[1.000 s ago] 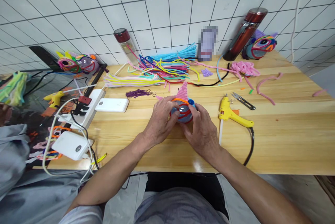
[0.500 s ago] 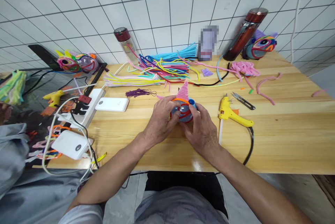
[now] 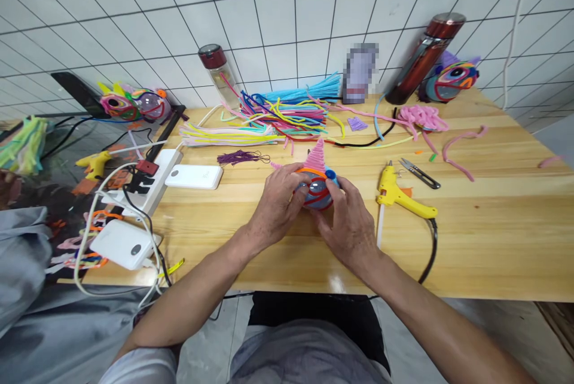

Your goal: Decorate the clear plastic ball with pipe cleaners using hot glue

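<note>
Between my two hands is a round, clear ball ornament [image 3: 317, 188] wound with red and orange pipe cleaner, with a pink pipe-cleaner triangle [image 3: 315, 157] standing up from its far side. My left hand [image 3: 280, 195] grips the ball from the left, fingers bent over its front. From the right, my right hand [image 3: 348, 216] closes on it, fingertips at a dark blue coil [image 3: 330, 174] on its upper right. The fingers hide part of the ball. To the right lie a yellow glue gun [image 3: 397, 192] and thread snips [image 3: 420, 173].
Bundled pipe cleaners [image 3: 287, 115] lie along the wall by a glass bottle [image 3: 219, 76] and a red thermos [image 3: 426, 58]. At left are a power strip [image 3: 155, 183], white power banks [image 3: 194, 176], tangled cables and a co-worker's grey clothing [image 3: 22, 252]. Purple strands [image 3: 240, 158] lie nearer.
The whole view has shifted slightly. Both hands keep their hold on the ball, with hardly any movement of the fingers.
</note>
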The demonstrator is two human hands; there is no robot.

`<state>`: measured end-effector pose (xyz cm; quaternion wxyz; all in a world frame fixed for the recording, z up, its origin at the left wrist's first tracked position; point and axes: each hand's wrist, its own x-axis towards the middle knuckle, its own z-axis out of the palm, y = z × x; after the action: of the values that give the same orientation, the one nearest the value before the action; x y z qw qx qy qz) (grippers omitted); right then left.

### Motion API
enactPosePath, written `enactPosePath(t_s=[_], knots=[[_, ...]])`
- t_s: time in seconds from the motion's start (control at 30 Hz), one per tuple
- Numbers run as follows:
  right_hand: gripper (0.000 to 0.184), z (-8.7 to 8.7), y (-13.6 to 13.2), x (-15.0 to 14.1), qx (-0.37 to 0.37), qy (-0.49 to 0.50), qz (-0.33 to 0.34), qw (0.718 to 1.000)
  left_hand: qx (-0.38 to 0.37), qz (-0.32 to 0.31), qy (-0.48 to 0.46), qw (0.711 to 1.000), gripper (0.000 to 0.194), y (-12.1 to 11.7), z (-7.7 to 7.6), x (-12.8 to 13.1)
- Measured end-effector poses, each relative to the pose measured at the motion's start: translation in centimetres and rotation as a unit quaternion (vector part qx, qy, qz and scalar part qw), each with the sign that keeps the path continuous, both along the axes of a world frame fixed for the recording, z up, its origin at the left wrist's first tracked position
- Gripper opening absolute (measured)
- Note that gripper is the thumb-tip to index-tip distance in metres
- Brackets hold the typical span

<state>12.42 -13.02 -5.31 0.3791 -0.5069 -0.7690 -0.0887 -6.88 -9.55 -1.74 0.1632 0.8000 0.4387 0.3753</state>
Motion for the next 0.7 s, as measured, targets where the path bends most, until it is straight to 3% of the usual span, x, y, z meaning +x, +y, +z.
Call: enactPosePath(t_s=[0.7], knots=[[0.062, 0.12, -0.03, -0.04, 0.004, 0.001, -0.002, 1.000, 0.000, -0.006, -0.004, 1.000, 0.021, -0.10, 0.19, 0.01]])
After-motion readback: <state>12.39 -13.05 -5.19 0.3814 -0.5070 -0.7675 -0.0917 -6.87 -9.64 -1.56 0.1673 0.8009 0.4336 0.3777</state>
